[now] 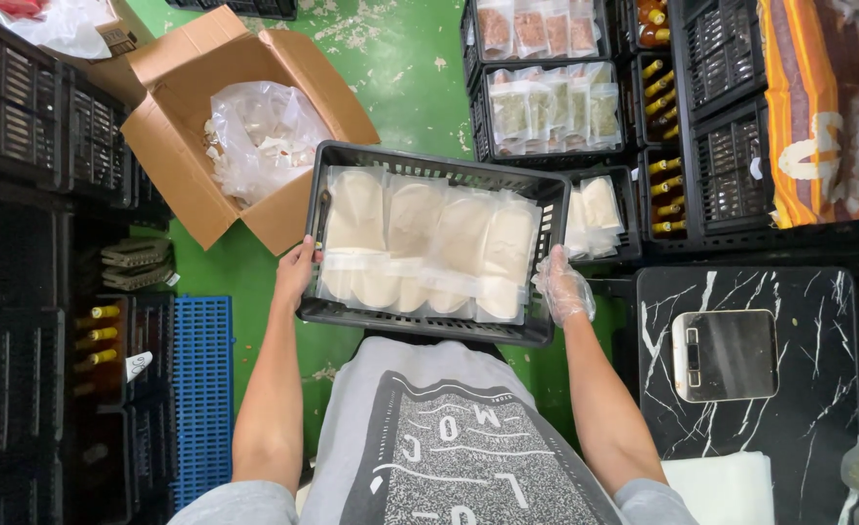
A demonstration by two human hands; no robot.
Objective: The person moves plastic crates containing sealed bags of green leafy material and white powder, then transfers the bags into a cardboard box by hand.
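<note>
A: What do the hands hold?

B: A black plastic crate (429, 326), carried level in front of the person's chest, above a green floor (400, 68). The bare left hand (298, 272) is curled closed around the crate's left rim. The right hand (563, 287), in a thin clear glove, is closed on the right rim.

A: What is inside?

B: Clear pouches of pale powder (429, 243), lying flat and overlapping in a row across the crate.

A: And around it?

B: An open cardboard box (172, 146) with a crumpled clear bag sits just behind the crate on the left. Stacked black crates of packets (546, 112) stand behind on the right. A dark marbled desk (799, 437) on the right carries a small metal scale (726, 355).
</note>
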